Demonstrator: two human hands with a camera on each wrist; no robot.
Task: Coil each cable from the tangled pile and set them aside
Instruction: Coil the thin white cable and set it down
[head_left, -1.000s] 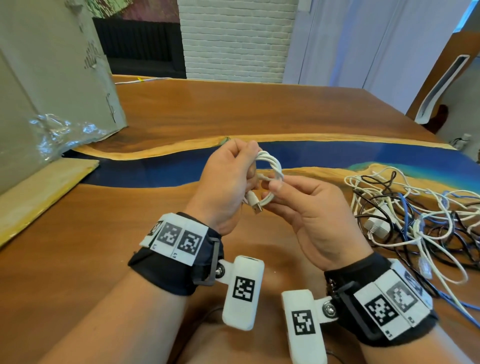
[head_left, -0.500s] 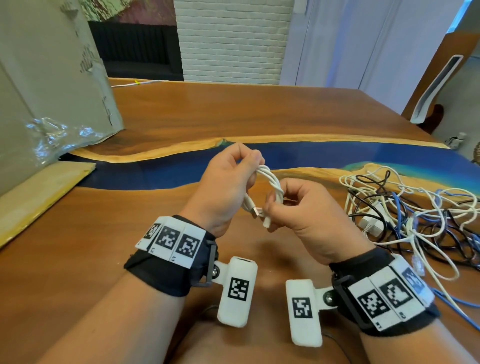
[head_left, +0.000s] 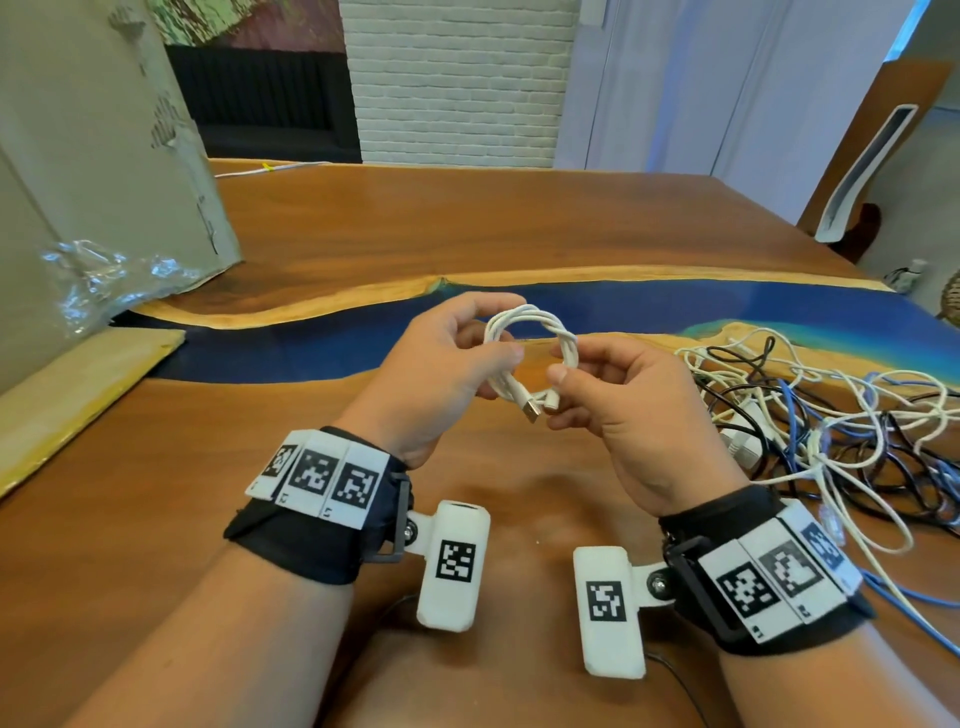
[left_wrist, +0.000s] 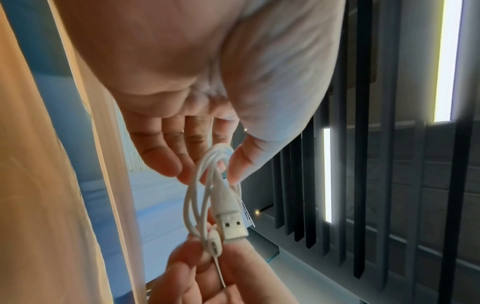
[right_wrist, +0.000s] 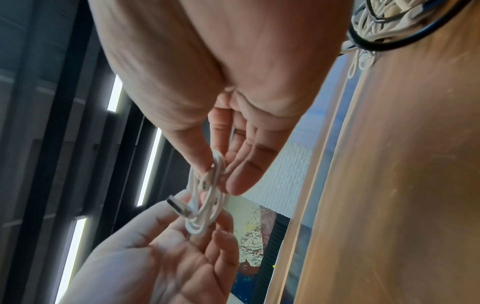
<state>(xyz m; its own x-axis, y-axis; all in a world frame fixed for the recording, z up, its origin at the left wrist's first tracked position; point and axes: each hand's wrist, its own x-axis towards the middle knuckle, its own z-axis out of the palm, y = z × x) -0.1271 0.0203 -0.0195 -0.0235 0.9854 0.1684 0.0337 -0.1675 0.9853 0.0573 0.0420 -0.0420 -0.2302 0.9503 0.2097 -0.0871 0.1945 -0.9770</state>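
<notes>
While the tangled pile (head_left: 831, 431) lies on the table (head_left: 467, 228) just right of them, the left hand (head_left: 436, 374) and right hand (head_left: 618, 410) pinch a small white cable coil (head_left: 524, 358), likely light, springy, best gripped across its loops.

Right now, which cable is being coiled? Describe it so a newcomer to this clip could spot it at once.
Start at the wooden table with its blue resin strip. Above its near half, the left hand and right hand hold a small white USB cable between them. Unlike the loose tangled pile lying to the right, it is wound into a tight loop, both plugs showing.
</notes>
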